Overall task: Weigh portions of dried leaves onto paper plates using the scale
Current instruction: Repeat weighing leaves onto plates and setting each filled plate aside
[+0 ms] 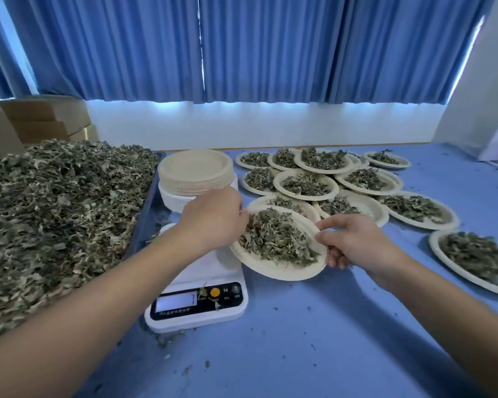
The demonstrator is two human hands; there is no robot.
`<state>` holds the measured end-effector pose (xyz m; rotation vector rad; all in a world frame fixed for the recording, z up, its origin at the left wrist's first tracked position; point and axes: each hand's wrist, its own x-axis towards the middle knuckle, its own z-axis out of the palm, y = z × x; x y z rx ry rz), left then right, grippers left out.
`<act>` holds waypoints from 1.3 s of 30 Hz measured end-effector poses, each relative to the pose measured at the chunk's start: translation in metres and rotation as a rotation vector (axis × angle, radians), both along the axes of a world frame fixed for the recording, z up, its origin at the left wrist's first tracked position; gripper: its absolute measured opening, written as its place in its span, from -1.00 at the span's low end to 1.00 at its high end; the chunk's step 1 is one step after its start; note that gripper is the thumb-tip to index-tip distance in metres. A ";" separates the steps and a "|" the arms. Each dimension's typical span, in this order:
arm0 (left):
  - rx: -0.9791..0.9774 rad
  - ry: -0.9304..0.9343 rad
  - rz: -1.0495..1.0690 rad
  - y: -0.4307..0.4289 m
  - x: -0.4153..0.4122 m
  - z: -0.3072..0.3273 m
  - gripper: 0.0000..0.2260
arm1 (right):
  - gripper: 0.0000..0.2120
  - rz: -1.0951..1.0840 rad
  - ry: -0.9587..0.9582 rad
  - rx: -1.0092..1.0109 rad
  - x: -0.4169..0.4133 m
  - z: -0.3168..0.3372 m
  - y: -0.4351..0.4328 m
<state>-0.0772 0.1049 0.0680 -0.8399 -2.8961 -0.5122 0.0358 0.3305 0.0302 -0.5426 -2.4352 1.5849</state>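
- Right grip point(360, 242): closed on the right rim of the loaded paper plate point(279, 271), thumb on top of the rim, fingers curled underneath
- Left grip point(213, 216): seen from the back, fingers curled down at the same plate's left rim with the tips among the leaves; whether they pinch the rim or the leaves cannot be told
- Loaded paper plate: held between both grips, tilted, its left part over the right side of the scale point(202, 271) and the rest out over the bench point(328, 340)
- Portion of dried leaves point(273, 237): heaped across the middle of the held plate, with bare rim showing toward the viewer
- Scale: white, standing on the bench beneath the left forearm; its display point(176, 302) is lit but the reading is too blurred to make out, and a few leaf scraps lie on the button panel
- Stack of empty plates point(194, 170): just behind the scale, beyond the left grip
- Filled plates point(305, 183): many, overlapping one another, on the bench behind and to the right of the held plate; one more plate of leaves point(472, 257) lies apart at the right edge of the view
- Bulk heap of leaves point(55, 211): fills a dark tray point(144, 214) to the left of the scale
- Background: cardboard boxes point(46, 119) behind the heap and blue curtains point(242, 47) across the far wall
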 end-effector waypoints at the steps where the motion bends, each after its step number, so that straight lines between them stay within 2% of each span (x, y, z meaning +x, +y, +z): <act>1: -0.025 0.029 -0.018 0.016 0.007 -0.004 -0.77 | -0.90 -0.024 -0.013 0.071 0.008 0.000 0.015; 5: -0.011 0.034 -0.133 0.077 0.033 -0.016 -0.87 | -0.93 -0.088 -0.033 0.281 0.044 0.004 0.079; 9: 0.090 -0.135 -0.213 0.126 0.060 -0.025 -0.88 | -0.97 -0.125 -0.054 0.414 0.072 0.007 0.131; 14: 0.088 -0.256 -0.231 0.162 0.079 -0.043 -0.88 | -0.92 -0.136 -0.162 0.745 0.076 0.006 0.160; 17: 0.065 -0.268 -0.212 0.169 0.082 -0.045 -0.72 | -0.89 -0.121 -0.183 0.805 0.068 0.004 0.164; 23: 0.103 -0.283 -0.214 0.174 0.079 -0.050 -0.66 | -0.88 -0.131 -0.208 0.870 0.050 0.006 0.164; 27: 0.219 -0.254 -0.243 0.156 0.065 -0.041 -0.77 | -0.81 -0.189 -0.062 0.976 0.040 0.017 0.136; 30: 0.310 -0.204 -0.207 0.127 0.041 -0.020 -0.96 | -0.82 -0.073 0.104 1.064 0.022 0.027 0.089; 34: 0.306 -0.057 -0.148 0.076 0.009 0.012 -0.93 | -0.80 0.131 0.204 1.056 -0.021 0.037 0.014; 39: 0.327 0.103 -0.021 -0.008 -0.047 0.038 -0.89 | -0.76 0.237 0.312 0.948 -0.083 0.041 -0.064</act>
